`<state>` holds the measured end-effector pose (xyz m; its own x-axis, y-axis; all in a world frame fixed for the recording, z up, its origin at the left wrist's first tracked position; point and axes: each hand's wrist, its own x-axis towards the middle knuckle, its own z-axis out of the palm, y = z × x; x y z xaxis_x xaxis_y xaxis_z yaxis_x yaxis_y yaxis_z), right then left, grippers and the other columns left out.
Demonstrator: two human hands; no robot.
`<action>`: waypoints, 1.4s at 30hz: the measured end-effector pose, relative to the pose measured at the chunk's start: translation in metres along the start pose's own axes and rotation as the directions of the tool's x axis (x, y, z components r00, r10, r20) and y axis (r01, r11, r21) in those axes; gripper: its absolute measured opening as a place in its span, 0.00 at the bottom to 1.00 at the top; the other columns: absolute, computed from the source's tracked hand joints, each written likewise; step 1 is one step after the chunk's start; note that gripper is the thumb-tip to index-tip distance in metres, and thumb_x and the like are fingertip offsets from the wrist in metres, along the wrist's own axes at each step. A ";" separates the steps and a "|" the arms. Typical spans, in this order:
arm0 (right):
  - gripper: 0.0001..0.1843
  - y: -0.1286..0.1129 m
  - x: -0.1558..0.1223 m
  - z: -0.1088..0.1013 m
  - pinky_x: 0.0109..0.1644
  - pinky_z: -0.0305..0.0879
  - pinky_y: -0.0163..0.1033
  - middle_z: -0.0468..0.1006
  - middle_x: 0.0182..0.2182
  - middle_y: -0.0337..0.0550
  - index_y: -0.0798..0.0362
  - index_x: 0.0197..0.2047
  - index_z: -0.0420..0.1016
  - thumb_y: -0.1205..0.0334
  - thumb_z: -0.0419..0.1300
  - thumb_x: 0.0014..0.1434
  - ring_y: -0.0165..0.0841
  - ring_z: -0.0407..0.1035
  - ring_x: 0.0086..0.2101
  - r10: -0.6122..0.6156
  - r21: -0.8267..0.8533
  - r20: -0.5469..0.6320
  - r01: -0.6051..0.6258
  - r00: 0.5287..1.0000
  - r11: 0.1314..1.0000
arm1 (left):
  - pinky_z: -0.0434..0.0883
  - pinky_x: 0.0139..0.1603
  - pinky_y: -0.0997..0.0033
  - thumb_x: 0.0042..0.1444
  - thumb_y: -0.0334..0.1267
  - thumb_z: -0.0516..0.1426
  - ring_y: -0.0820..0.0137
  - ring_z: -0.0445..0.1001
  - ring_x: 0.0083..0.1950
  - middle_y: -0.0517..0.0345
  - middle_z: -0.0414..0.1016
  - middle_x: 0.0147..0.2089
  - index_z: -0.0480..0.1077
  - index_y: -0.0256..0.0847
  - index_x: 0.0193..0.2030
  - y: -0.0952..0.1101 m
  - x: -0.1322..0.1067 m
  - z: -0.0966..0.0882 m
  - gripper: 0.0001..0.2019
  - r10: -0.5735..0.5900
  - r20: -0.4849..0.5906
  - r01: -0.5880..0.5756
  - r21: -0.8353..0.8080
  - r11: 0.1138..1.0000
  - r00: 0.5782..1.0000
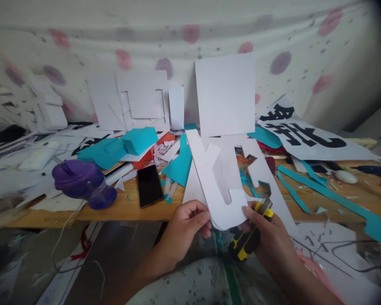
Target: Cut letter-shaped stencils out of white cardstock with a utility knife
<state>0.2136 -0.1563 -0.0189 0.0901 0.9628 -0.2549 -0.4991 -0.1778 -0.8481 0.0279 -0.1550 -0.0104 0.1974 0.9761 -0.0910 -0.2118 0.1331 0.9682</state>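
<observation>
Bottom centre of the frame: the left hand [186, 220] pinches the lower edge of a white cut-out shape [217, 186] to steady it, while the right hand [266, 231] has its fingers wrapped around a yellow utility knife [250, 237] at the same edge. A black phone [149, 185] and purple bottle [82, 183] sit left on the cluttered desk [127, 207].

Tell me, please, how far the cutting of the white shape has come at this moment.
Mostly done, it seems: the white cut-out already has a slot and curved edges, and teal strips and white scraps lie on the wooden table. In hand: the left hand holds its lower edge while the right hand grips a yellow utility knife at that edge. Probably only trimming there is left.
</observation>
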 end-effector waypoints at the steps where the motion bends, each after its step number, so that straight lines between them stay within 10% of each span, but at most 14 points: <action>1: 0.18 0.000 0.000 0.000 0.24 0.56 0.31 0.64 0.16 0.32 0.53 0.30 0.69 0.53 0.72 0.46 0.26 0.60 0.20 0.014 -0.005 -0.009 -0.014 1.000 1.000 | 0.63 0.23 0.76 0.53 0.44 0.62 0.77 0.67 0.21 0.61 0.70 0.23 0.69 0.37 0.26 -0.002 0.002 0.001 0.13 -0.004 0.001 0.004 -0.023 1.000 1.000; 12: 0.19 -0.001 0.000 -0.004 0.24 0.55 0.30 0.65 0.18 0.31 0.53 0.32 0.70 0.54 0.73 0.44 0.24 0.60 0.20 0.016 -0.026 -0.025 -0.016 1.000 1.000 | 0.61 0.20 0.79 0.48 0.33 0.62 0.79 0.65 0.18 0.62 0.70 0.20 0.70 0.36 0.24 -0.002 0.002 0.007 0.06 -0.045 -0.012 0.042 -0.190 0.981 0.999; 20: 0.19 -0.006 -0.004 -0.005 0.22 0.51 0.30 0.61 0.14 0.31 0.54 0.26 0.67 0.52 0.72 0.44 0.24 0.55 0.18 0.178 0.017 0.132 -0.181 0.975 0.983 | 0.66 0.23 0.77 0.45 0.52 0.67 0.75 0.68 0.24 0.59 0.71 0.28 0.73 0.38 0.45 -0.002 0.006 0.002 0.24 0.106 0.032 -0.088 -0.357 0.930 0.994; 22: 0.20 -0.005 -0.003 -0.010 0.22 0.52 0.30 0.61 0.15 0.31 0.54 0.28 0.68 0.52 0.72 0.44 0.24 0.55 0.18 0.220 0.010 0.152 -0.224 0.964 0.975 | 0.69 0.26 0.74 0.48 0.51 0.66 0.72 0.72 0.29 0.57 0.72 0.35 0.70 0.40 0.52 0.000 0.009 -0.006 0.27 0.145 -0.101 -0.166 -0.253 0.953 0.984; 24: 0.20 -0.008 0.000 -0.016 0.22 0.52 0.30 0.60 0.16 0.30 0.53 0.30 0.69 0.51 0.72 0.44 0.24 0.55 0.17 0.247 -0.014 0.140 -0.247 0.959 0.969 | 0.72 0.35 0.69 0.54 0.48 0.62 0.68 0.73 0.39 0.54 0.71 0.45 0.65 0.45 0.57 0.006 0.008 -0.017 0.24 0.332 -0.374 -0.354 0.010 0.935 0.866; 25: 0.19 -0.011 0.002 -0.020 0.22 0.53 0.30 0.60 0.16 0.29 0.52 0.31 0.69 0.51 0.72 0.44 0.24 0.55 0.17 0.255 -0.043 0.124 -0.251 0.959 0.967 | 0.73 0.42 0.65 0.56 0.45 0.60 0.66 0.73 0.44 0.52 0.69 0.50 0.63 0.47 0.59 0.011 0.005 -0.022 0.24 0.497 -0.467 -0.440 0.233 0.867 0.731; 27: 0.19 -0.023 0.005 -0.026 0.22 0.53 0.31 0.61 0.16 0.30 0.52 0.31 0.70 0.52 0.72 0.43 0.25 0.56 0.17 0.251 -0.148 0.104 -0.234 0.962 0.961 | 0.66 0.57 0.53 0.56 0.41 0.61 0.60 0.68 0.56 0.49 0.63 0.58 0.59 0.49 0.61 0.026 -0.004 -0.030 0.27 0.825 -0.323 -0.461 0.707 0.536 0.463; 28: 0.18 -0.031 0.007 -0.028 0.22 0.53 0.31 0.62 0.16 0.31 0.53 0.30 0.70 0.53 0.72 0.41 0.25 0.57 0.18 0.241 -0.218 0.109 -0.213 0.964 0.952 | 0.60 0.62 0.46 0.53 0.39 0.64 0.54 0.61 0.63 0.46 0.61 0.62 0.58 0.49 0.63 0.035 -0.010 -0.030 0.32 0.873 -0.050 -0.427 0.858 0.287 0.486; 30: 0.17 -0.049 0.009 -0.030 0.22 0.53 0.31 0.64 0.16 0.32 0.54 0.26 0.70 0.55 0.72 0.40 0.25 0.58 0.19 0.207 -0.339 0.190 -0.133 0.960 0.931 | 0.44 0.68 0.37 0.49 0.40 0.66 0.48 0.51 0.69 0.50 0.60 0.66 0.59 0.52 0.63 0.056 -0.021 -0.025 0.35 0.565 0.474 -0.504 0.856 -0.116 0.675; 32: 0.15 -0.065 0.010 -0.029 0.21 0.51 0.31 0.64 0.16 0.33 0.55 0.24 0.69 0.58 0.71 0.40 0.24 0.57 0.18 0.196 -0.389 0.289 -0.072 0.937 0.918 | 0.46 0.68 0.40 0.48 0.37 0.66 0.49 0.50 0.70 0.51 0.59 0.69 0.60 0.51 0.64 0.073 -0.027 -0.012 0.36 0.205 0.627 -0.589 0.778 -0.219 0.752; 37: 0.15 -0.080 0.014 -0.019 0.21 0.50 0.31 0.64 0.17 0.31 0.54 0.27 0.68 0.55 0.69 0.44 0.23 0.55 0.17 0.143 -0.330 0.366 -0.015 0.919 0.944 | 0.53 0.64 0.41 0.49 0.35 0.62 0.57 0.75 0.46 0.52 0.78 0.42 0.66 0.45 0.60 0.068 -0.019 0.017 0.29 0.064 0.585 -0.579 0.810 -0.089 0.809; 42: 0.14 -0.064 0.015 -0.025 0.24 0.53 0.33 0.65 0.19 0.33 0.52 0.29 0.65 0.50 0.61 0.55 0.27 0.59 0.20 -0.212 -0.470 0.273 0.322 0.938 0.822 | 0.71 0.42 0.55 0.49 0.48 0.60 0.52 0.76 0.41 0.44 0.79 0.40 0.71 0.37 0.53 0.035 -0.013 0.020 0.26 0.148 0.066 -0.113 0.932 0.344 0.987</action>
<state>0.2688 -0.1356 0.0203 -0.0449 0.9967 0.0673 0.0241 0.0684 -0.9974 0.0376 -0.1661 0.0291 0.2262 0.9717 0.0689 0.7970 -0.2252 0.5604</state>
